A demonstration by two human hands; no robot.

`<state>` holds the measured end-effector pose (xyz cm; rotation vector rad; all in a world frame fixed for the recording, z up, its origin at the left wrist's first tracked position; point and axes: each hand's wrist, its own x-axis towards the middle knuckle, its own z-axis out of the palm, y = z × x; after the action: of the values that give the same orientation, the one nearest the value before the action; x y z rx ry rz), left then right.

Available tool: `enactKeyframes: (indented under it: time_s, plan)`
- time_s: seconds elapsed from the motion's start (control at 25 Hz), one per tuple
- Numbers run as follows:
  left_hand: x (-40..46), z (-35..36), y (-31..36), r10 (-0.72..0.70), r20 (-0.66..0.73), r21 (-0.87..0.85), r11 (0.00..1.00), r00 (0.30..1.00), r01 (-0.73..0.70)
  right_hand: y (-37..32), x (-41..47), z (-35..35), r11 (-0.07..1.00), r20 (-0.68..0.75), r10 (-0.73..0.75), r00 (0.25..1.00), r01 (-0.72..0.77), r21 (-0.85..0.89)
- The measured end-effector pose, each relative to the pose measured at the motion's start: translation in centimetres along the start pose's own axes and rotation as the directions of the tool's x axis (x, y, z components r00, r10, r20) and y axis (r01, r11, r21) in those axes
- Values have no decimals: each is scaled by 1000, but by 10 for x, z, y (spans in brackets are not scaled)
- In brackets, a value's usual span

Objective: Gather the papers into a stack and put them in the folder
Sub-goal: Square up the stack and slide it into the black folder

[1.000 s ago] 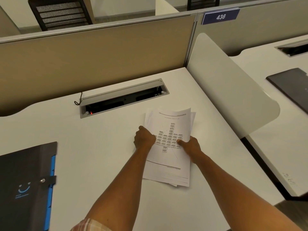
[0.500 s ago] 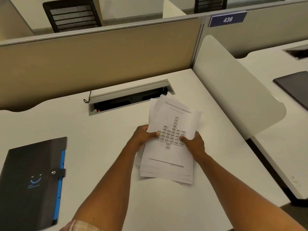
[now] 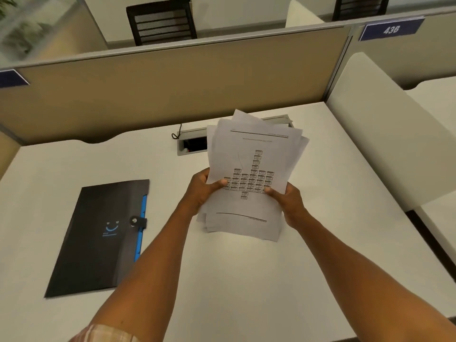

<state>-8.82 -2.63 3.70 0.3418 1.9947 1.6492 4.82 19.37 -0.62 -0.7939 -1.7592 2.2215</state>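
Observation:
A loose stack of white papers [image 3: 251,154], the top sheet printed with a chart of small boxes, is tilted up off the white desk [image 3: 234,280], its lower edge close to the surface. My left hand [image 3: 203,187] grips its left edge with the thumb on top. My right hand [image 3: 286,202] grips the right edge the same way. The sheets are fanned unevenly at the top. A black folder [image 3: 98,238] with a blue edge, a smiley mark and a snap tab lies shut on the desk to the left of my left arm.
A metal cable box [image 3: 192,143] is set into the desk behind the papers, partly hidden by them. A tan partition [image 3: 160,90] closes off the back. A white curved divider [image 3: 380,134] stands along the right side. Chairs stand beyond the partition.
The papers lay flat on the desk under both hands; now both hands have lifted them and tipped them upright. The view has shifted, so the folder appears nearer the centre.

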Motion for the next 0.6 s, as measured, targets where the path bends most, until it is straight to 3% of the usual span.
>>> enactKeyframes:
  time_s: [0.32,0.6]
  plan:
    - [-32,-51,-1,105,-250,-28,993,962,-115,-29,-6,73,979,8,-169,986,168,-111]
    - [-39,-67,3,141,-311,-6,989,940,-151,-35,-11,100,959,-33,-245,969,237,-155]
